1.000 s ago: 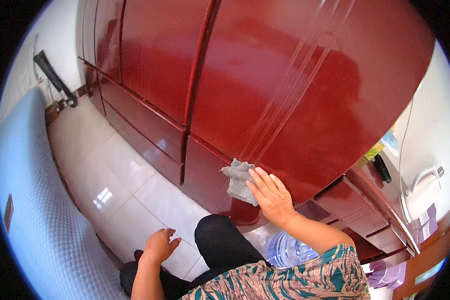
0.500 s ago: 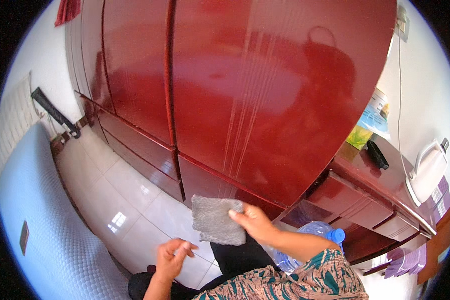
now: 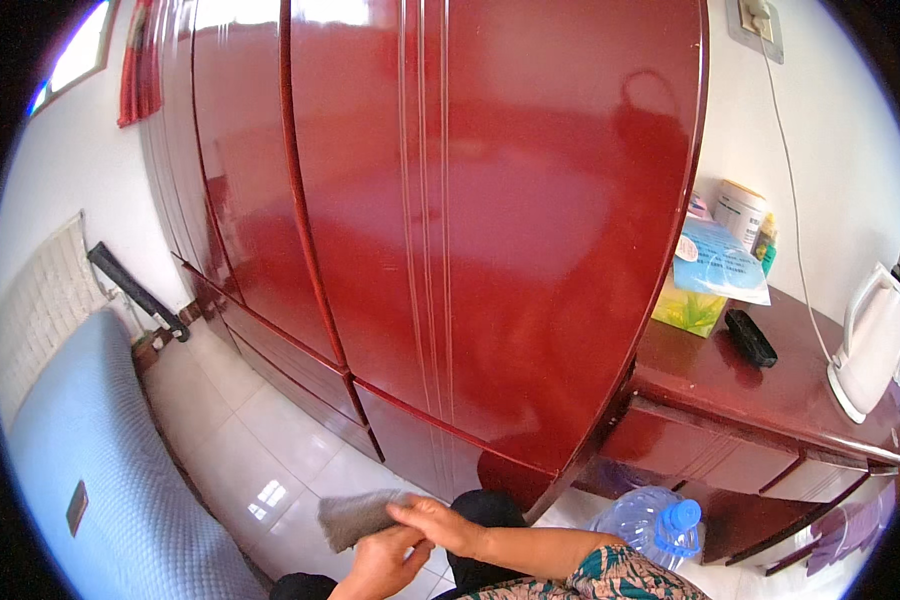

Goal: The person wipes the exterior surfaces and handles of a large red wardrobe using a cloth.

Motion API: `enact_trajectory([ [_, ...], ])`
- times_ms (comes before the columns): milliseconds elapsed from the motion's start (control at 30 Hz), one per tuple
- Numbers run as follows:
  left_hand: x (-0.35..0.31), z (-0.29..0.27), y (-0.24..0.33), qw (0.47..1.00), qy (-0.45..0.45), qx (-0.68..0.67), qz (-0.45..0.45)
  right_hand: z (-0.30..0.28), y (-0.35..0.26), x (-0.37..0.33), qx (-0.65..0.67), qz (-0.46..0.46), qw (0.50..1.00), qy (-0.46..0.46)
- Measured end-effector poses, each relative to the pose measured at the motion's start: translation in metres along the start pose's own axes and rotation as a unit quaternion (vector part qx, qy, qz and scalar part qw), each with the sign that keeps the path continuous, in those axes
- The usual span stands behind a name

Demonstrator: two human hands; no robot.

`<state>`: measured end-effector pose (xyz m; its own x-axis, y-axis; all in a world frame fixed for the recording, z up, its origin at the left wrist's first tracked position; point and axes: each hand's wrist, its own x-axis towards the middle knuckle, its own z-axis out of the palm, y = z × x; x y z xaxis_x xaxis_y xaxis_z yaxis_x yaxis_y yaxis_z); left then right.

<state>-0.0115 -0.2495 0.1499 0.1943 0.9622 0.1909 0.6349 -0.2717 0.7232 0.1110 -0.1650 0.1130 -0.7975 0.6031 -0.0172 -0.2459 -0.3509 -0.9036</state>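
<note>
A grey cloth [image 3: 355, 515] is held low in the picture, in front of the glossy dark red wardrobe [image 3: 450, 230]. My right hand [image 3: 438, 522] grips the cloth's right end from above. My left hand [image 3: 385, 562] comes up from below and touches the same end of the cloth. Both hands are away from the wardrobe doors, above my dark trousers and the white tiled floor [image 3: 260, 460].
A red side table [image 3: 770, 385] to the right carries a white kettle [image 3: 870, 345], a black remote [image 3: 750, 337], a green box and jars. A blue-capped water bottle [image 3: 655, 520] stands under it. A blue quilted bed [image 3: 100, 470] lies at the left.
My right hand has pulled the cloth off the wardrobe door and down toward my lap. My left hand rose to meet it. My view tilted upward.
</note>
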Motion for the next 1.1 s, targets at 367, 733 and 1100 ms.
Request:
enact_trajectory([
  [367,0.030,0.034,-0.025,0.955,0.285,-0.080,0.013,-0.016,-0.013,-0.022,0.122,0.025,0.992,-0.018],
  [733,0.101,-0.053,0.061,0.878,0.281,-0.383,0.060,-0.042,-0.002,-0.043,-0.310,-0.098,0.933,0.153],
  [1100,0.191,-0.060,0.122,0.830,0.350,0.149,0.409,-0.071,0.027,-0.044,-0.598,-0.289,0.742,0.088],
])
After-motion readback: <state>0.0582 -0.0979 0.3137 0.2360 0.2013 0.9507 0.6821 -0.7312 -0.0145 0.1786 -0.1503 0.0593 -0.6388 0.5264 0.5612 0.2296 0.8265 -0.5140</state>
